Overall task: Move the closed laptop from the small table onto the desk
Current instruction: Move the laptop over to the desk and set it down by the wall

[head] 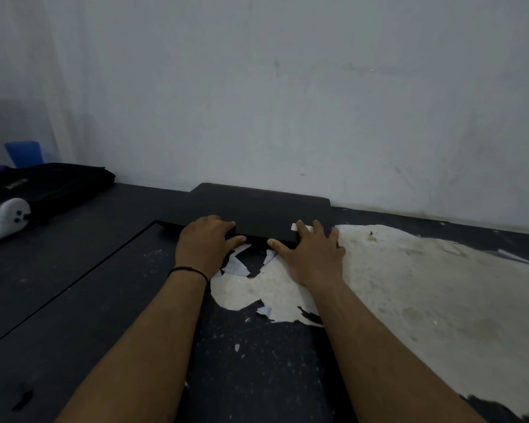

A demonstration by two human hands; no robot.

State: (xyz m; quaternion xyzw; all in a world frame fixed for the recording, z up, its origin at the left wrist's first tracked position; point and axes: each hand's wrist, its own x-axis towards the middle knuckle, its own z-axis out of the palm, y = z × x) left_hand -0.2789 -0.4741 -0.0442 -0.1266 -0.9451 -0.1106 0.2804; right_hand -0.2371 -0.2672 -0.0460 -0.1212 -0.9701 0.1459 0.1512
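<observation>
The closed black laptop (257, 209) lies flat on the dark desk (74, 285), its far edge close to the wall. My left hand (206, 244) grips the laptop's near edge at the left, fingers curled over it and thumb below. My right hand (313, 254) holds the near edge at the right, fingers spread on the lid beside a small white sticker (294, 227). The small table is out of view.
The desk's dark surface is peeled to pale patches (409, 285) on the right. A white game controller (5, 219) and a black bag (49, 183) sit at the far left, with a blue object (23, 152) behind them. The wall (287, 102) rises directly behind the laptop.
</observation>
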